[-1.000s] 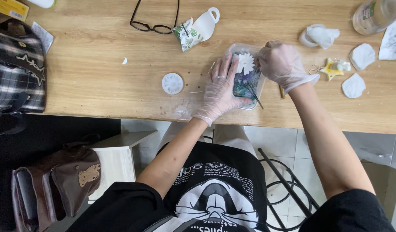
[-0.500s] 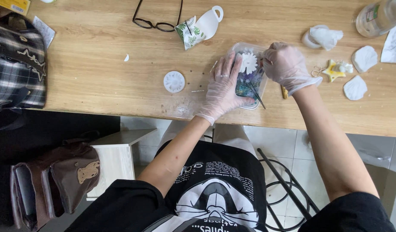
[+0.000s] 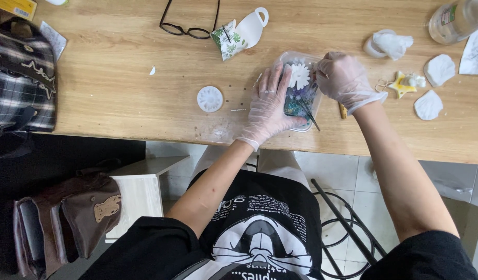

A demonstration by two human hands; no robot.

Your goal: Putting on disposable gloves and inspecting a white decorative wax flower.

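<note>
Little moved since the earlier frames: left hand (image 3: 270, 106) still pressed flat on the clear plastic tray (image 3: 301, 93), right hand (image 3: 342, 78) shifted only slightly at the tray's far right corner, thin stick (image 3: 307, 112) still lying slanted across the tray's near edge.

Left hand spread open, palm down, fingers covering the tray's left half, grasping nothing, only pinning. Right hand curled into a loose fist at the tray's far right rim; whether pinching something small cannot be told. Both in thin clear gloves.

Tray resting on the desk (image 3: 125, 88) near its front edge, holding a white flower piece (image 3: 300, 75) at the far end and blue-green material beneath.

To the left, a white round disc (image 3: 210, 98); farther back, glasses (image 3: 190, 28) and a white cup (image 3: 252, 26) lying tipped. To the right, a yellow star piece (image 3: 399, 85) and white shell shapes (image 3: 439, 70).

Best done, by judgement, with steady flat pressure from the left, small careful motions from the right, and no dragging of the stick through the coloured layer.
</note>
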